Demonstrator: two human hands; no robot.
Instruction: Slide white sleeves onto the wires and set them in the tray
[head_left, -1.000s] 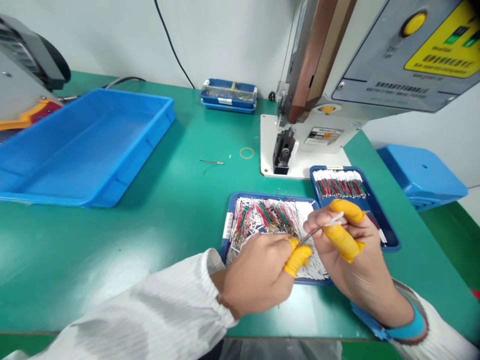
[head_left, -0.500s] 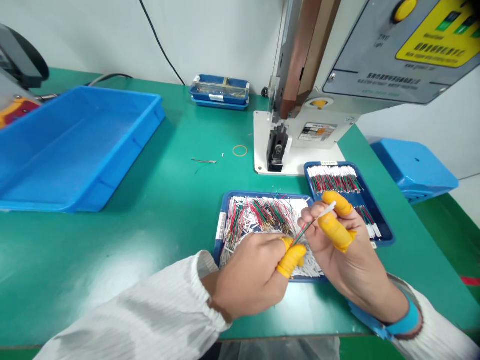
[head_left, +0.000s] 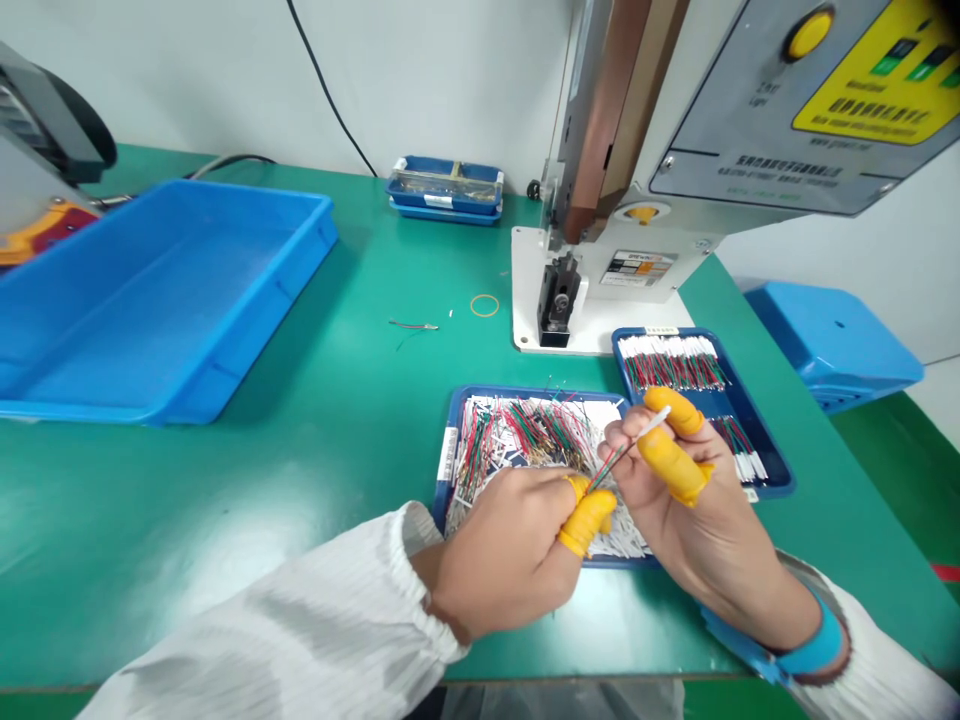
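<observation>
My left hand (head_left: 517, 545), with yellow finger cots on thumb and forefinger, pinches the lower end of a few thin red and green wires (head_left: 609, 465). At their upper end, my right hand (head_left: 686, 480) grips a small white sleeve (head_left: 655, 420) between thumb and forefinger, both in yellow cots. The wires run slanting between the two hands; where they meet the sleeve is partly hidden by fingers. Beneath the hands lies a blue tray (head_left: 448, 470) holding loose wires and many white sleeves. A second blue tray (head_left: 772, 450) behind my right hand has sleeved wires laid in rows.
A grey bench machine (head_left: 675, 240) on a white base stands behind the trays. To the left is a large blue bin (head_left: 247, 350). A rubber band (head_left: 484, 305) and a loose wire piece (head_left: 414, 325) lie mid-table. Small stacked trays (head_left: 446, 190) sit by the wall.
The whole view has shifted slightly, so everything sits a little further right and lower. Both hands keep their grip on the wires and sleeve, with almost no movement between them.
</observation>
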